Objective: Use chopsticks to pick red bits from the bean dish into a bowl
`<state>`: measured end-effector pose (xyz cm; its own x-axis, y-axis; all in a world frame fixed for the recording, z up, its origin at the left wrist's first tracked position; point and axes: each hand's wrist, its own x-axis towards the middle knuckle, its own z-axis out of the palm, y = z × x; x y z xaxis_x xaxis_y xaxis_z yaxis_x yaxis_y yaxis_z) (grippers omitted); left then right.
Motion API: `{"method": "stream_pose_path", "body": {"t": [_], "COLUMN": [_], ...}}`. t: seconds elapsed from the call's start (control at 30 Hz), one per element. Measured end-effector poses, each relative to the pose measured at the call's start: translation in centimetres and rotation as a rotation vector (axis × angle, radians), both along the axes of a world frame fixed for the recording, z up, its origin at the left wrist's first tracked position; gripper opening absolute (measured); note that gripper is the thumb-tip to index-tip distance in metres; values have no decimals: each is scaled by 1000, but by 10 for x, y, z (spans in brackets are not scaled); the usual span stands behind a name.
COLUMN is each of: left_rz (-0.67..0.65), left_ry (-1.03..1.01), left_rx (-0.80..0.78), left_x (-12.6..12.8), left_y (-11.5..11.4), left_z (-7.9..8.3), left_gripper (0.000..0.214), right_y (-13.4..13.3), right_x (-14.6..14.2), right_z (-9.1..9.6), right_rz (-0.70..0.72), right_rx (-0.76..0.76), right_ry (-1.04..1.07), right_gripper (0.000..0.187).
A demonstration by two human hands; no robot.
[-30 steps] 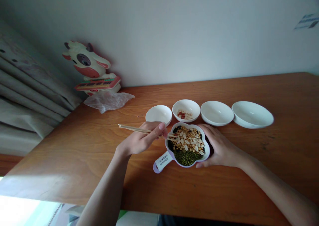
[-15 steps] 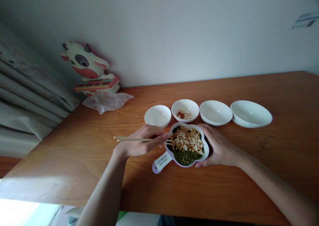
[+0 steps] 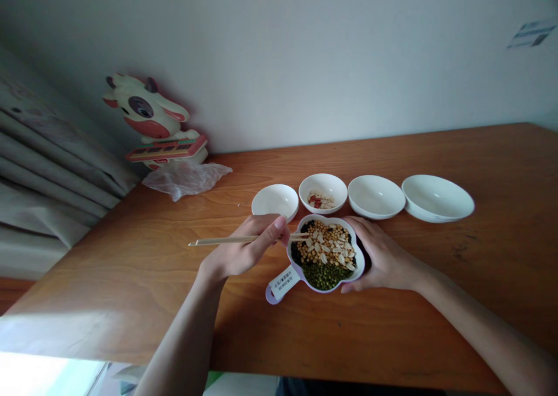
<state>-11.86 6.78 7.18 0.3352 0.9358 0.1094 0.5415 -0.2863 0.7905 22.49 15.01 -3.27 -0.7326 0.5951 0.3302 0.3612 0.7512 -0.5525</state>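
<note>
My left hand (image 3: 244, 250) is closed around a pair of wooden chopsticks (image 3: 218, 241), whose tips reach over the left rim of a pale purple handled bowl (image 3: 291, 278). That bowl is heaped with mixed beans and seeds (image 3: 326, 253): yellow beans, pale seeds, green beans, some dark ones. My right hand (image 3: 383, 256) cups the bowl's right side, fingers curled against its wall. Just behind stands a small white bowl (image 3: 323, 186) holding a few red and pale pieces.
Three more white bowls line the row: one at the left (image 3: 275, 200), one right of the seeded bowl (image 3: 375, 195), a wide one furthest right (image 3: 437, 197). A cow-shaped toy (image 3: 150, 122) and crumpled clear plastic (image 3: 185, 177) sit at the table's (image 3: 131, 268) back left. Curtains hang left.
The chopsticks have swung to lie nearly level, their back ends dropping and drifting left, while the tips stay at the bowl's left rim. My right hand has kept its hold on the bowl.
</note>
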Motion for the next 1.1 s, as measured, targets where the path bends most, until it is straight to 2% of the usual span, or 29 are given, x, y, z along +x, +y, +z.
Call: {"method": "stream_pose_path", "body": {"t": [0.17,0.3,0.53,0.67,0.83,1.1], "left_rz": [-110,-123,-117,-82,-53,-130], "left_ry": [118,123,60,80,213,201], "left_rx": [78,154,130,175,107,35], "left_x": [3,5,-1,2,6,2], "left_y": [-1,-2,-3,-1,-2,-2], "left_z": [5,7,0,4,9,7], "left_gripper": [58,66,78,66,47,48], "right_y": [1,0,1,1,1,1], "right_x": [0,-1,-1,-1,-1,-1], "right_z": [1,3,0,1,3,0], "right_rz": [6,4,10,21,19,19], "right_rx": [-2,-15,7,-8,-25,-10], "right_ry": [10,-1,6,7,25,13], "right_gripper": [141,138,141,140,140,140]}}
